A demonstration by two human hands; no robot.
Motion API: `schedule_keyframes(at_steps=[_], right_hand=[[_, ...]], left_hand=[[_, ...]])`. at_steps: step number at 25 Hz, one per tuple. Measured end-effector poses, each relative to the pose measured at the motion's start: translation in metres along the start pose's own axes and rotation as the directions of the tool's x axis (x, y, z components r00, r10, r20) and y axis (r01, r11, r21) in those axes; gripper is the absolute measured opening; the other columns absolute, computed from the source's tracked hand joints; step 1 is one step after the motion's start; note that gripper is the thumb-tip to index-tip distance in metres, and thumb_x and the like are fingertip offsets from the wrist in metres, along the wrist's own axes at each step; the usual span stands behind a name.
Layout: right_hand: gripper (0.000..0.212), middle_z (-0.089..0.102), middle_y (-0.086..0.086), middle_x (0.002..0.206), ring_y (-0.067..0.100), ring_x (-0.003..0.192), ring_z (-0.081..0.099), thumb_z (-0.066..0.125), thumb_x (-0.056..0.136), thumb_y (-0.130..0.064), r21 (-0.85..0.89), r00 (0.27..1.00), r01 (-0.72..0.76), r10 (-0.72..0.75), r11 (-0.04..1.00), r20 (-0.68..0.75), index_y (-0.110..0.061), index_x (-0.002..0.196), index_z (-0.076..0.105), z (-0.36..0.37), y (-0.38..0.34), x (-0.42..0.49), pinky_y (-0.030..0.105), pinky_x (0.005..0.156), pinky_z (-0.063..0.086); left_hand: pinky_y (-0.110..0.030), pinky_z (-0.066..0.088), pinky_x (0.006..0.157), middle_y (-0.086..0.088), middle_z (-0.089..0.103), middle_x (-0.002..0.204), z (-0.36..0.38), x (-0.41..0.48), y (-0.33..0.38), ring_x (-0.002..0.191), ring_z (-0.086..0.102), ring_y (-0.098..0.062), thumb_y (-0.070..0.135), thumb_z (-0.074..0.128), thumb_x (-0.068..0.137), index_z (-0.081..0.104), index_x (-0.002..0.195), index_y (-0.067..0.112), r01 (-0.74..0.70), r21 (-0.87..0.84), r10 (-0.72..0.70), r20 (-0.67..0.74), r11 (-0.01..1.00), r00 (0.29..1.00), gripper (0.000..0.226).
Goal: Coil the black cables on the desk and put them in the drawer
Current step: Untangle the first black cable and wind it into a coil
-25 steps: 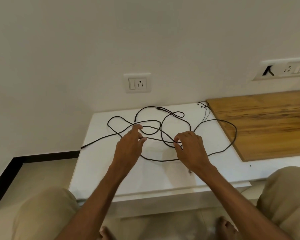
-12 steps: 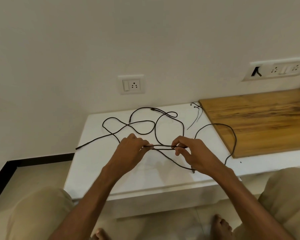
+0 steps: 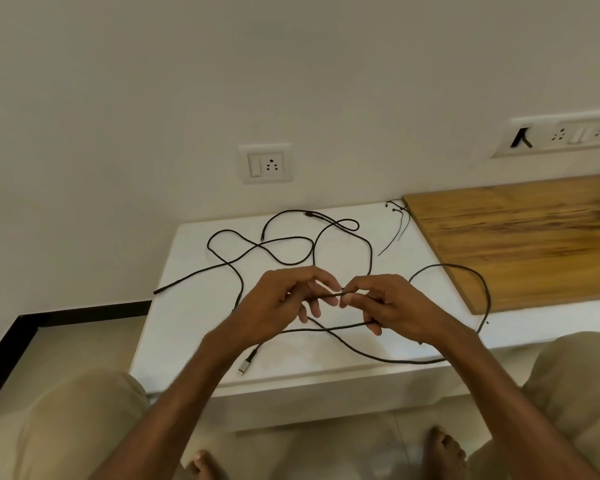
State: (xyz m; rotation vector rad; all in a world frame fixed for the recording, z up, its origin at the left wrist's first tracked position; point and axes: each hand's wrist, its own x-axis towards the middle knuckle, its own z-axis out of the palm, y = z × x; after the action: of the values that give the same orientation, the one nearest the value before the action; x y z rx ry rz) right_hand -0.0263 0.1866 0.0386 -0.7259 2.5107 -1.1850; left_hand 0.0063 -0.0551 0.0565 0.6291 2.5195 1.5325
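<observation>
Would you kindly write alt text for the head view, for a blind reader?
A left hand and right hand pinch a black cable over a white desk; its loose loops sprawl beside a wooden board.

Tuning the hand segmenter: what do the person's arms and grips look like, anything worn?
Left grip and right grip are bare hands: no gloves, rings or watch visible. Forearms are bare, with no sleeves in frame. Beige trousers cover both knees.
</observation>
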Motion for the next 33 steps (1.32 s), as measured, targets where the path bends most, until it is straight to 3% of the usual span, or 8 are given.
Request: schedule_keyframes(at_steps=[5, 11, 14, 19, 23, 26, 29, 33], right_hand=[[0.036, 0.058, 0.010, 0.053, 0.016, 0.045, 0.052, 0.064, 0.091, -0.050, 0.168, 1.000, -0.007, 0.007, 0.986, -0.001, -0.018, 0.079, 0.074, -0.013, -0.005, 0.000, 0.027, 0.052, 0.046], [0.047, 0.065, 0.008, 0.054, 0.011, 0.044, 0.054, 0.058, 0.082, -0.065, 0.204, 0.984, -0.176, 0.172, 0.963, 0.037, -0.025, 0.099, 0.075, -0.013, -0.006, 0.001, 0.021, 0.052, 0.045], [0.054, 0.070, 0.005, 0.058, 0.006, 0.049, 0.059, 0.051, 0.081, -0.077, 0.054, 0.972, -0.235, 0.235, 0.971, 0.004, -0.031, 0.097, 0.073, -0.018, 0.002, -0.002, 0.024, 0.058, 0.047], [0.048, 0.075, -0.018, 0.070, -0.005, 0.063, 0.066, 0.052, 0.084, -0.076, -0.339, 0.984, -0.180, 0.171, 0.923, -0.054, -0.035, 0.089, 0.077, -0.028, 0.012, -0.008, 0.016, 0.063, 0.046], [0.027, 0.076, -0.026, 0.088, 0.005, 0.046, 0.054, 0.064, 0.092, -0.053, -0.167, 0.998, -0.070, 0.069, 0.984, -0.011, -0.033, 0.086, 0.081, -0.023, -0.006, -0.008, 0.018, 0.054, 0.044], [0.057, 0.080, -0.008, 0.089, 0.010, 0.057, 0.060, 0.041, 0.101, -0.057, 0.141, 0.995, -0.089, 0.080, 0.986, 0.063, -0.020, 0.087, 0.081, -0.014, -0.028, -0.008, 0.027, 0.064, 0.052], [0.052, 0.080, -0.010, 0.084, 0.011, 0.074, 0.068, 0.051, 0.094, -0.066, 0.039, 0.990, -0.051, 0.046, 0.998, 0.132, -0.024, 0.087, 0.080, -0.002, -0.033, -0.007, 0.029, 0.070, 0.052], [0.018, 0.080, -0.007, 0.079, 0.006, 0.072, 0.071, 0.062, 0.100, -0.034, 0.017, 0.984, -0.036, 0.033, 0.999, 0.173, -0.023, 0.095, 0.077, -0.002, -0.026, -0.003, 0.031, 0.075, 0.055]], left_hand=[[-0.032, 0.059, 0.081, 0.000, 0.074, 0.105, -0.018, -0.006, 0.010, 0.096, 0.068, -0.016, -0.002, 0.050, 0.103, 0.064, 0.135, 0.013, 0.049, -0.145, 0.001, 0.325, 0.988, 0.946, 0.038], [-0.023, 0.047, 0.093, 0.015, 0.053, 0.122, -0.012, -0.001, -0.004, 0.110, 0.047, -0.007, 0.039, 0.051, 0.100, 0.071, 0.118, 0.041, -0.220, 0.515, 0.276, -0.035, 0.828, 0.960, 0.026], [-0.023, 0.045, 0.098, 0.014, 0.055, 0.133, -0.021, 0.002, -0.024, 0.122, 0.051, -0.009, 0.027, 0.052, 0.104, 0.071, 0.106, 0.030, -0.295, 0.540, 0.398, -0.082, 0.788, 0.914, 0.019], [-0.032, 0.051, 0.084, 0.013, 0.069, 0.078, -0.028, 0.023, -0.033, 0.077, 0.062, 0.005, 0.025, 0.059, 0.101, 0.059, 0.072, 0.038, 0.141, 0.518, -0.135, -0.049, 0.843, 0.990, 0.032], [-0.029, 0.049, 0.069, 0.010, 0.064, 0.087, -0.015, -0.008, 0.011, 0.078, 0.061, -0.008, 0.045, 0.045, 0.104, 0.066, 0.107, 0.031, -0.125, 0.656, 0.090, 0.087, 0.745, 0.992, 0.026], [-0.028, 0.038, 0.067, 0.008, 0.060, 0.092, 0.000, 0.000, 0.022, 0.084, 0.060, -0.015, 0.052, 0.041, 0.103, 0.067, 0.121, 0.032, -0.083, 0.798, 0.025, 0.085, 0.597, 0.996, 0.037], [-0.026, 0.029, 0.063, 0.003, 0.065, 0.093, 0.012, 0.006, 0.019, 0.079, 0.056, -0.014, 0.056, 0.038, 0.103, 0.070, 0.114, 0.028, -0.020, 0.863, -0.067, 0.062, 0.505, 0.996, 0.044], [-0.015, 0.034, 0.054, 0.008, 0.069, 0.066, 0.005, -0.001, 0.012, 0.059, 0.057, -0.007, 0.061, 0.057, 0.093, 0.077, 0.085, 0.028, 0.153, 0.532, -0.132, -0.078, 0.833, 0.988, 0.040]])
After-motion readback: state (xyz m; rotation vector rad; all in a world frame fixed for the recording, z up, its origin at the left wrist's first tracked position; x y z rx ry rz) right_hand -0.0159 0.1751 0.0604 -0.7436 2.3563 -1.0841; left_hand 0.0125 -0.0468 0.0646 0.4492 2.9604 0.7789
